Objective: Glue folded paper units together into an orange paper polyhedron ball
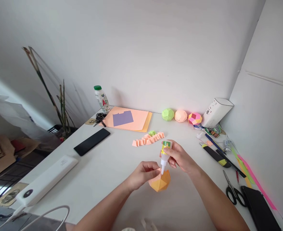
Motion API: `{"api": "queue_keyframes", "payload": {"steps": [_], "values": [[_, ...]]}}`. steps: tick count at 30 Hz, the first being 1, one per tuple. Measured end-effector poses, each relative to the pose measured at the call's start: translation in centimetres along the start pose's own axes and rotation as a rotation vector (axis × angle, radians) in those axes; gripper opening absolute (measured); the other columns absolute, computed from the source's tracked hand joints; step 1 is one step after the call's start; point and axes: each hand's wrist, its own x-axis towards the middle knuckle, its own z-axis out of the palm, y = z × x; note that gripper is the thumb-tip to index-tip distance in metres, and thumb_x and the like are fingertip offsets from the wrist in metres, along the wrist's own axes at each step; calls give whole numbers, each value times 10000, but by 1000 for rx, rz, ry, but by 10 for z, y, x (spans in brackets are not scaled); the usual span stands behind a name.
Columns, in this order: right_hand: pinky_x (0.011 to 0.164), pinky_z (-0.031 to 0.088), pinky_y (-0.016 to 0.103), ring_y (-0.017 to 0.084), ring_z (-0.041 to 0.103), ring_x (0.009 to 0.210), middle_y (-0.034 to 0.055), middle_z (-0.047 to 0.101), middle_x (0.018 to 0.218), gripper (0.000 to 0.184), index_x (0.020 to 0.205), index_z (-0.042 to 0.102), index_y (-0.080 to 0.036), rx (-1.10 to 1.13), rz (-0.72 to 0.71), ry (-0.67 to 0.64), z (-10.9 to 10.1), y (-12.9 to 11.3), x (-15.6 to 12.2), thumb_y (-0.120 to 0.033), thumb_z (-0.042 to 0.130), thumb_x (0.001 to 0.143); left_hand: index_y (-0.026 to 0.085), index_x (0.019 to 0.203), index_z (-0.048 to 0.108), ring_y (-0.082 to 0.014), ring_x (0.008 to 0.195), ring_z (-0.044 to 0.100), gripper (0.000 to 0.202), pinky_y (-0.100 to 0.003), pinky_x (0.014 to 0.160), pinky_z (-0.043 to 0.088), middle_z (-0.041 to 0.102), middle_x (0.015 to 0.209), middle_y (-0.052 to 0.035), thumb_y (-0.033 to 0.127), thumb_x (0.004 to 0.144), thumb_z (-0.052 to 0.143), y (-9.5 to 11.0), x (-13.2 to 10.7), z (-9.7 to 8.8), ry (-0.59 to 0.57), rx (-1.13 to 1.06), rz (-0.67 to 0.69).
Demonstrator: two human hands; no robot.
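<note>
Near the table's front, my left hand [145,175] pinches the upper edge of an orange and peach faceted paper ball [161,184]. My right hand [180,155] grips a small glue bottle [166,152] with a green and yellow label, nozzle down. The white nozzle tip meets or nearly meets the ball's upper edge; whether it touches I cannot tell. Beyond my hands lie rows of small folded peach paper pieces [149,138], with a green piece [152,132] among them.
Three finished-looking paper balls [180,115] line the wall. Peach sheets [139,118], a white bottle [102,101], a black phone [92,141] and a white power bank [47,179] sit left. Scissors [233,191], a cutter [215,154] and a black case [260,207] lie right.
</note>
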Motion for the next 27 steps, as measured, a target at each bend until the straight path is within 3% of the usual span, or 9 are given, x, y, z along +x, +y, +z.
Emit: {"api": "queue_keyframes", "payload": {"steps": [9, 19, 27], "values": [[275, 279, 169, 39, 358, 292, -94, 487, 558, 367, 954, 473, -213, -162, -71, 129, 6, 10, 3, -459, 642, 741, 135, 659, 633, -108, 608, 439, 239, -238, 558, 342, 524, 673, -10, 355, 753, 632, 1, -1, 3, -15, 17, 7], [262, 284, 180, 35, 358, 276, -90, 505, 590, 317, 870, 465, -221, -213, -73, 193, 8, 9, 2, -446, 645, 737, 137, 696, 658, -140, 664, 501, 242, -264, 616, 385, 600, 768, -47, 372, 751, 628, -2, 0, 2, -18, 23, -3], [258, 293, 187, 38, 369, 270, -88, 511, 595, 326, 844, 448, -223, -217, -84, 239, 10, 9, 1, -473, 632, 743, 136, 676, 641, -133, 648, 478, 242, -264, 605, 367, 573, 726, -35, 364, 754, 623, -2, 1, 1, -27, 37, -10]]}}
